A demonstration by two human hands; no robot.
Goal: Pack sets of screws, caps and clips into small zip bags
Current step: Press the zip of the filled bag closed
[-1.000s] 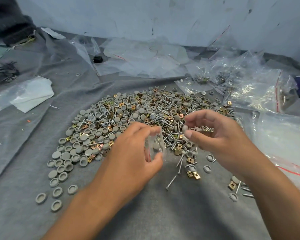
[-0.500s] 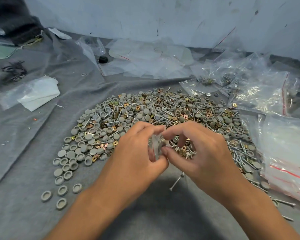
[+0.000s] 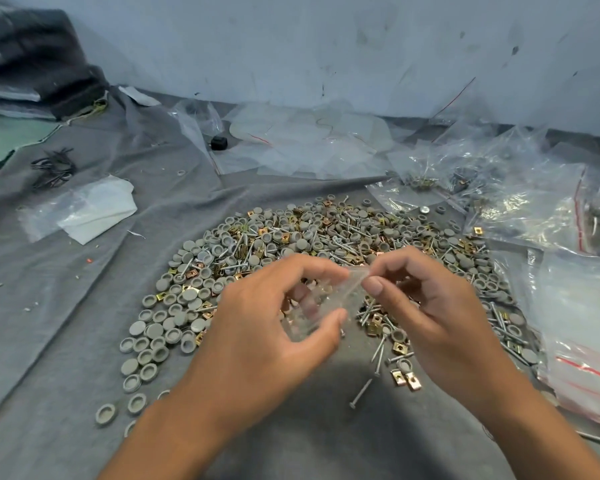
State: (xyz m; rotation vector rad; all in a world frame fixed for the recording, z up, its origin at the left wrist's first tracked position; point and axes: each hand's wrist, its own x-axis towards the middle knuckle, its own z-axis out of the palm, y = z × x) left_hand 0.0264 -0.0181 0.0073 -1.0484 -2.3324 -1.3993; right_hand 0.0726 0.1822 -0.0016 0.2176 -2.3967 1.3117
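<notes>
1. Clear plastic zip bag [image 3: 321, 306], small, creased, see-through; held above the near edge of the pile, between both hands.
2. Left hand [image 3: 264, 344]: curled round the bag's lower part, thumb under, fingers over the top.
3. Right hand [image 3: 430, 313]: thumb and forefinger pinched together on the bag's upper corner.
4. Contents of the bag: blurred, cannot tell.
5. Pile of parts [image 3: 326, 244] directly beyond the hands: grey round caps [image 3: 142, 355], some dished side up; silver screws [image 3: 361, 393], long and thin; brass-coloured square clips [image 3: 406, 377]. Strays lying apart at the near edge.
6. Grey cloth [image 3: 49, 341] under everything, wrinkled.
7. Larger clear bags with red zip lines [image 3: 582, 358] to the right; more loose plastic [image 3: 309, 143] at the back by the wall.
</notes>
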